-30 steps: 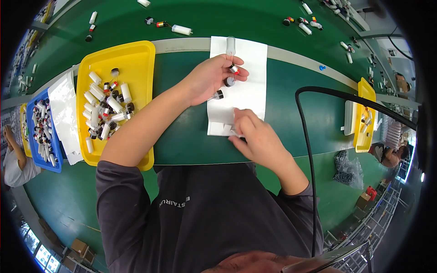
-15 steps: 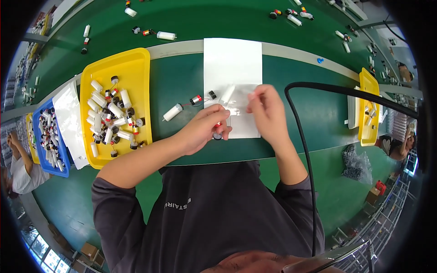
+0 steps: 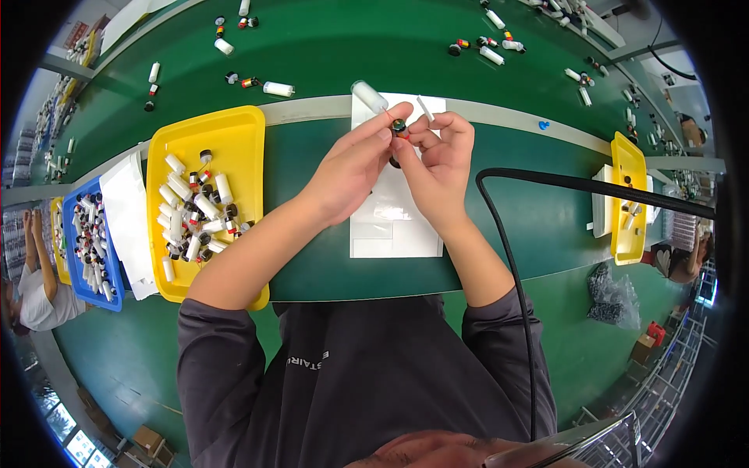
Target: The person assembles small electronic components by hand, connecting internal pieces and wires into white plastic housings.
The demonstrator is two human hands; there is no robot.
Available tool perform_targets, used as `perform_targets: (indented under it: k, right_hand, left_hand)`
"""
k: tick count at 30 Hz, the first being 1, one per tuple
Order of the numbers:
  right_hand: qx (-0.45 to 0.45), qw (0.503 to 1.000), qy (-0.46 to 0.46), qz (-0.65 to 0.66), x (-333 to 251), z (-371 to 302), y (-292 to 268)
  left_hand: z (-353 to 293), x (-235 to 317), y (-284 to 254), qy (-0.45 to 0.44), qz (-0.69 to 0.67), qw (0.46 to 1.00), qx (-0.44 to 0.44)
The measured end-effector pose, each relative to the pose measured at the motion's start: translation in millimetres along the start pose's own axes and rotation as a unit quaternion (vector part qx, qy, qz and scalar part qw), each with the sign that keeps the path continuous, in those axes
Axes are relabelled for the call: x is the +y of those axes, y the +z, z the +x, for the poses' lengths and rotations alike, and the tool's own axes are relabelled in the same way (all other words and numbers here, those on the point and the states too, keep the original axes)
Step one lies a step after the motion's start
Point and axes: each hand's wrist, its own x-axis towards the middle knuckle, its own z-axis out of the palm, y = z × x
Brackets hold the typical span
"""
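Observation:
Both my hands are raised over a white sheet [image 3: 394, 226] on the green bench. My left hand [image 3: 355, 168] is closed round a wired assembly, from which a white cylinder [image 3: 369, 97] sticks out on a short red wire. Between the fingertips of both hands sits the assembly's small red cell with a dark greenish end [image 3: 399, 125]. My right hand [image 3: 441, 160] pinches this part with thumb and finger. A thin white strip [image 3: 425, 108] juts up at its other fingers. A clear film piece [image 3: 382, 214] lies on the sheet. The fingers partly hide a dark cap.
Left of the sheet stands a yellow tray [image 3: 257, 203] heaped with similar assemblies, with white sheets [image 3: 125, 210] and a blue tray [image 3: 117, 288] beyond. More assemblies lie on the far green surface [image 3: 343, 47]. A black cable [image 3: 507, 242] arches on the right, before another yellow tray [image 3: 619, 187].
Both hands moved up and came together. The assembly that lay left of the sheet is off the bench and apparently now in my hands. The view shifted slightly.

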Motion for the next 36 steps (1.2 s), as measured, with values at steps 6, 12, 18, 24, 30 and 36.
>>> perform_targets:
  k: [6, 12, 18, 24, 30, 36]
  right_hand:
    - [0.018, 0.987, 0.113, 0.112, -1.2, 0.8, -4.6]
    - [-0.002, 0.997, -0.001, -0.075, 13.1, -5.5, -6.0]
    - [0.016, 0.993, 0.011, -0.114, 19.4, -2.7, -6.7]
    - [0.014, 0.989, -0.002, -0.144, 29.5, -3.3, -11.3]
    - [-0.001, 0.977, -0.058, -0.203, 21.0, -6.0, -8.3]
    - [-0.041, 0.983, 0.178, 0.01, -4.0, 6.4, -20.1]
  left_hand:
    - [10.9, -6.2, -17.0, 0.034, 0.09, 0.994, 0.051]
    - [10.2, -4.6, -23.0, 0.064, 0.187, 0.978, 0.063]
    - [13.7, -5.9, -25.3, 0.101, 0.22, 0.968, 0.072]
    - [16.8, -6.8, -19.7, 0.064, 0.173, 0.979, 0.087]
    - [14.1, -6.1, -19.1, 0.048, 0.152, 0.984, 0.079]
    - [14.2, -8.3, -23.6, 0.063, 0.214, 0.972, 0.068]
